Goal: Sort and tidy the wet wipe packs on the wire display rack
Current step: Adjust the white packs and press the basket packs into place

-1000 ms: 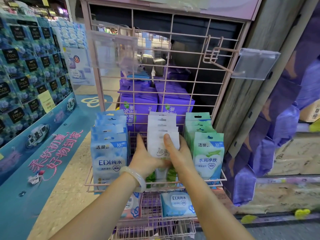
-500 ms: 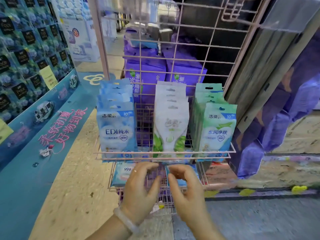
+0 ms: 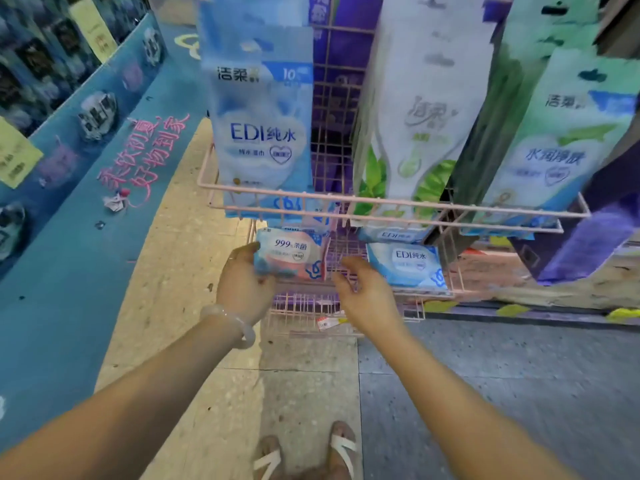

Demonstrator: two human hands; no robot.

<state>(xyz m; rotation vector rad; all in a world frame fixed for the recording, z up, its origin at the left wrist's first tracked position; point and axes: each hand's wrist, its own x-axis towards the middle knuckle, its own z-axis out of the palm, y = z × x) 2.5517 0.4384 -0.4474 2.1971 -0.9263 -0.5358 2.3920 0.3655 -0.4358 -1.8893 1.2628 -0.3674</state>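
My left hand (image 3: pixel 244 284) grips a pink and blue "999" wipe pack (image 3: pixel 290 252) by its left end, in front of the lower basket of the pink wire rack (image 3: pixel 381 202). My right hand (image 3: pixel 365 289) hovers just right of that pack with fingers spread, holding nothing. A blue "EDI" flat pack (image 3: pixel 407 266) lies in the lower basket to the right. On the upper tier hang three rows: blue EDI packs (image 3: pixel 263 133), white packs with green leaves (image 3: pixel 415 126) and green packs (image 3: pixel 561 143).
A blue printed display stand (image 3: pixel 69 188) runs along the left. Purple packs (image 3: pixel 346 46) sit behind the rack grid. A lower pink wire shelf (image 3: pixel 311 310) with a price tag juts out near the floor. My sandalled feet (image 3: pixel 308 452) stand on tiled floor.
Both hands dropped from the white packs on the upper tier to the lower basket. My left hand has taken hold of the 999 pack. The view tilted down and moved closer.
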